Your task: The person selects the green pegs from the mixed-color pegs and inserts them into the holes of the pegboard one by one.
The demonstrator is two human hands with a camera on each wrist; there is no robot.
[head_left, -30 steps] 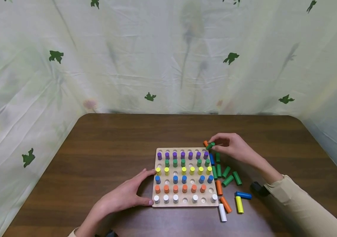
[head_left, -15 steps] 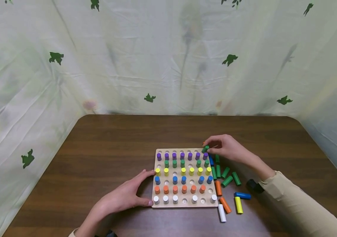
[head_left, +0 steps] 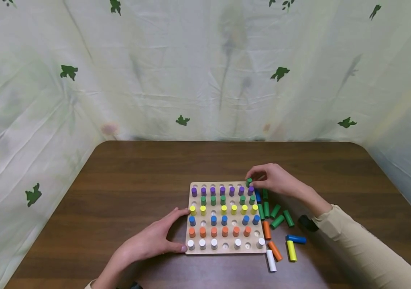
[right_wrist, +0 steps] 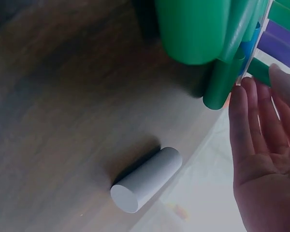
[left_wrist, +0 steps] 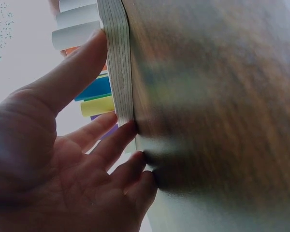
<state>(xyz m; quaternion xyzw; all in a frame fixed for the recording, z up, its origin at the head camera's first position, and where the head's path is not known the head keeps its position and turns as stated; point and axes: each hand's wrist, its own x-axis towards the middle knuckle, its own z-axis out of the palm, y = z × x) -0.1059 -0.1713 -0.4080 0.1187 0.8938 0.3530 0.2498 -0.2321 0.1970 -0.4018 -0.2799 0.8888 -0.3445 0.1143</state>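
Note:
A wooden pegboard (head_left: 218,249) holds rows of white, orange, blue, yellow, green and purple pegs, with some holes bare. My left hand (head_left: 156,234) lies at the board's left side. Its thumb touches the near corner and its extended fingers rest along the edge, as the left wrist view shows. My right hand (head_left: 275,178) pinches a green peg (head_left: 249,182) between thumb and fingers. This peg stands nearly upright at the far right corner of the board, in the back row. Whether its lower end sits in the hole is hidden behind a purple peg (head_left: 251,191).
Several loose green pegs (head_left: 277,221) lie right of the board. Among them are an orange peg (head_left: 275,251), a blue peg (head_left: 296,239), a yellow peg (head_left: 291,251) and a white peg (head_left: 271,261). A pale peg (right_wrist: 146,180) lies on the table (head_left: 147,168).
My right hand has moved slightly left with the green peg, which has gone from tilted to nearly upright. The hand now covers the orange peg by the far corner. The left hand stays put.

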